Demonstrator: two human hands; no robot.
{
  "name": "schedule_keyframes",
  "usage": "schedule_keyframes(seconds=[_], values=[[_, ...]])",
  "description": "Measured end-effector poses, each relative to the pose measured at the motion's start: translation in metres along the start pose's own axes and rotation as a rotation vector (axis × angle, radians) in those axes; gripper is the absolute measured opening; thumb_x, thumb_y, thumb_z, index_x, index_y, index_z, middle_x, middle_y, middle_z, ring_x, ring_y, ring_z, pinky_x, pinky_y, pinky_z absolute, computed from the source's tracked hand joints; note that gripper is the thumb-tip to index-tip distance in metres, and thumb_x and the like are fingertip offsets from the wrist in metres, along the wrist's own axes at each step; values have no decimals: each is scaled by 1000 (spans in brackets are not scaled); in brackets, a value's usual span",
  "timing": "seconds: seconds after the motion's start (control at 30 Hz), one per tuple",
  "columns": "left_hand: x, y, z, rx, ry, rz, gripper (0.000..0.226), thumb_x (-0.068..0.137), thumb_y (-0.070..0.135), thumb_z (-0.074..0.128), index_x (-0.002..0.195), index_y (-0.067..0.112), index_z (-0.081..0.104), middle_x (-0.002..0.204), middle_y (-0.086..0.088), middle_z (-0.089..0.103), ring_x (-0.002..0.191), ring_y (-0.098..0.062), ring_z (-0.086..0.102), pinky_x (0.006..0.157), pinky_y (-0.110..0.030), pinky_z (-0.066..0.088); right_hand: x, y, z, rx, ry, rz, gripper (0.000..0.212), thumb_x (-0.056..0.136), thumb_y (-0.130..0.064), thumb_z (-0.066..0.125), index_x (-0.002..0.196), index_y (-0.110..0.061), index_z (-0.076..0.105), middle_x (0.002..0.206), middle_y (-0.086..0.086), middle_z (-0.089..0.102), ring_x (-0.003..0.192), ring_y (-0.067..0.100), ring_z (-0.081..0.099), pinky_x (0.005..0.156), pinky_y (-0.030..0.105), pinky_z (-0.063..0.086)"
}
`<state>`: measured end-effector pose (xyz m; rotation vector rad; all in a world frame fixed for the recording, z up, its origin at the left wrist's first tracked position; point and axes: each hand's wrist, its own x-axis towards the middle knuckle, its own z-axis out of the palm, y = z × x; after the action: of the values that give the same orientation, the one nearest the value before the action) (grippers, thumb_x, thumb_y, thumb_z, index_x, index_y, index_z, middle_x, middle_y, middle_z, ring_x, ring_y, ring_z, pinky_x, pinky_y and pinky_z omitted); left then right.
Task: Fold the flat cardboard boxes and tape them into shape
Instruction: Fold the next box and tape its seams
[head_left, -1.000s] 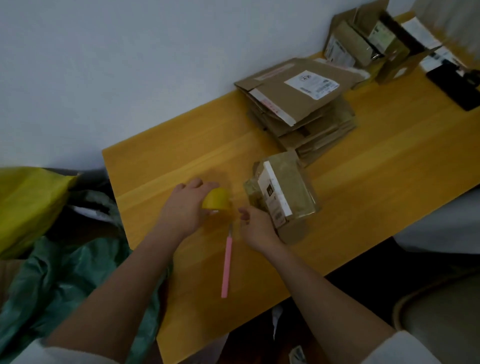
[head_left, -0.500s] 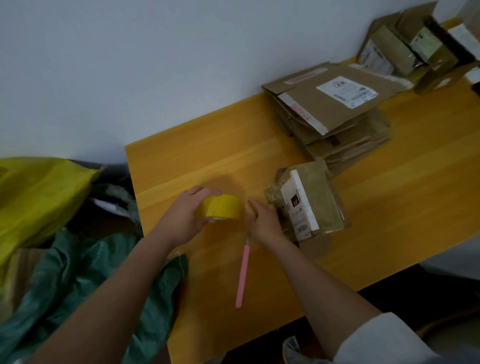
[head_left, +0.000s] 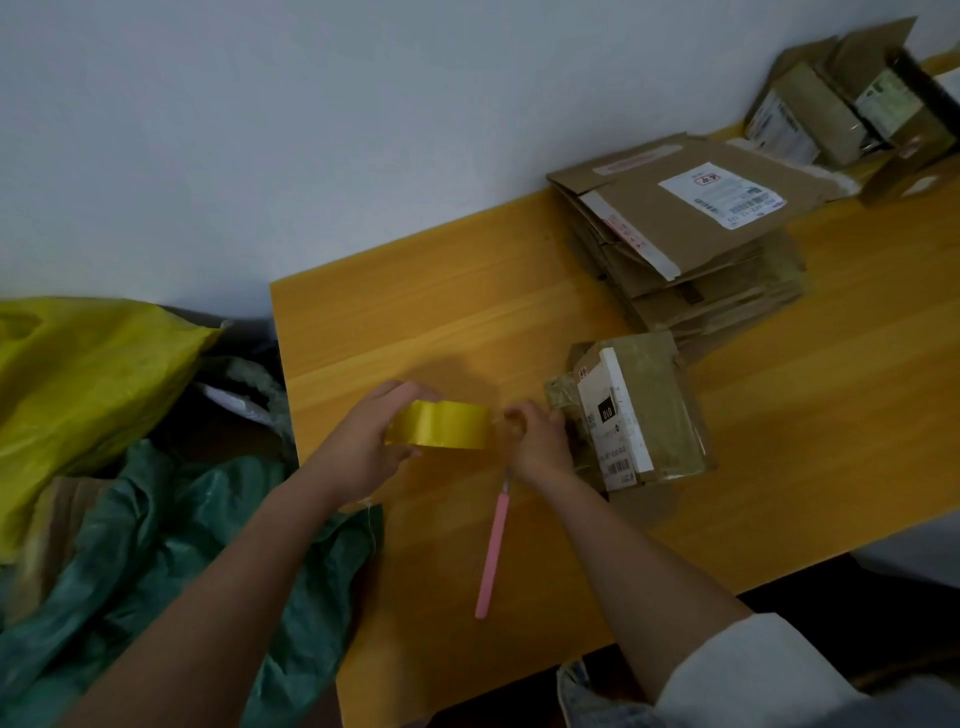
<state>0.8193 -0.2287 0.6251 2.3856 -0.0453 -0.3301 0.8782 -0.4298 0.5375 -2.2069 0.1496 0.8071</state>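
- Head view: my left hand (head_left: 363, 447) grips the shiny yellow tape roll (head_left: 439, 424), fingers curled round it, above the orange wooden table (head_left: 779, 467).
- My right hand (head_left: 540, 441) pinches the tape's end at the roll's 3 o'clock.
- Small taped brown cardboard box (head_left: 649, 415) lies just beyond, also at 3 o'clock; flat brown cardboard stack (head_left: 685, 234) at 1 o'clock.

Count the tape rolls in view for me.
1: the yellow tape roll, gripped by the left hand above the table. Others may be hidden behind the cardboard stack.

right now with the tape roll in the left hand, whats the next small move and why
Probably draw the tape end rightward toward the box. The left hand grips the tape roll above the table, the right hand pinches at the roll's edge, and the box sits just right of that hand.
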Motion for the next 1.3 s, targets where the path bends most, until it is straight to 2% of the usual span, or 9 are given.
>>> schedule_keyframes(seconds=[0.17,0.3,0.5,0.63,0.8,0.9,1.03,1.13,1.3], values=[[-8,-12,-4,-13,35,-34,60,80,4,76,119,39,47,128,3,50,118,-21,47,90,-35,39,-2,-2,3,41,106,8,12,99,-13,48,109,-15,55,126,8,42,95,17,50,80,28,43],[-29,-23,-22,-58,91,-95,77,82,2,75,112,64,41,125,8,48,113,-14,44,84,-36,39,-14,-21,18,23,49,-33,12,99,-14,51,108,-16,57,125,4,36,106,21,49,86,26,42],[-47,-14,-40,-164,153,-100,54,82,-1,74,118,33,52,124,3,53,114,-19,51,88,-46,49,-33,-46,8,277,-24,-50,6,99,-20,49,103,-17,54,106,1,59,87,13,55,61,23,43],[-49,4,-33,-257,202,-123,60,81,0,74,114,44,51,126,7,52,115,-20,50,94,-50,48,-52,-49,-22,368,-11,-88,9,98,-22,55,90,-21,52,97,2,62,90,18,64,84,39,56],[-51,39,-10,-290,166,-72,71,86,-4,66,130,49,47,138,11,45,133,-15,37,109,-43,38,-74,-38,-72,287,117,-164,9,95,-12,60,91,-7,54,84,9,64,66,12,61,67,35,56],[-52,60,2,-319,154,-69,70,88,-5,64,130,48,47,142,12,41,136,-14,33,107,-41,39,-84,-25,-98,217,165,-178,6,95,-11,59,91,-8,56,82,5,64,66,11,63,58,26,52],[-55,79,12,-231,141,-42,75,85,-7,66,124,54,48,132,5,47,126,-17,41,95,-34,41,-99,-8,-131,133,269,-203,10,95,-14,59,87,-16,53,89,5,64,77,14,65,65,31,55],[-57,92,17,-221,138,-66,77,83,-5,70,121,58,48,125,-2,51,118,-21,47,90,-29,40,-109,1,-148,158,274,-235,8,95,-10,59,102,-11,55,97,7,62,76,13,65,64,27,56],[-59,130,30,-55,-11,-44,67,85,13,74,129,53,42,118,-3,43,107,-23,43,86,-31,39,-123,32,-170,252,315,-218,40,87,-7,70,120,-22,51,91,7,66,71,15,69,59,24,57]])
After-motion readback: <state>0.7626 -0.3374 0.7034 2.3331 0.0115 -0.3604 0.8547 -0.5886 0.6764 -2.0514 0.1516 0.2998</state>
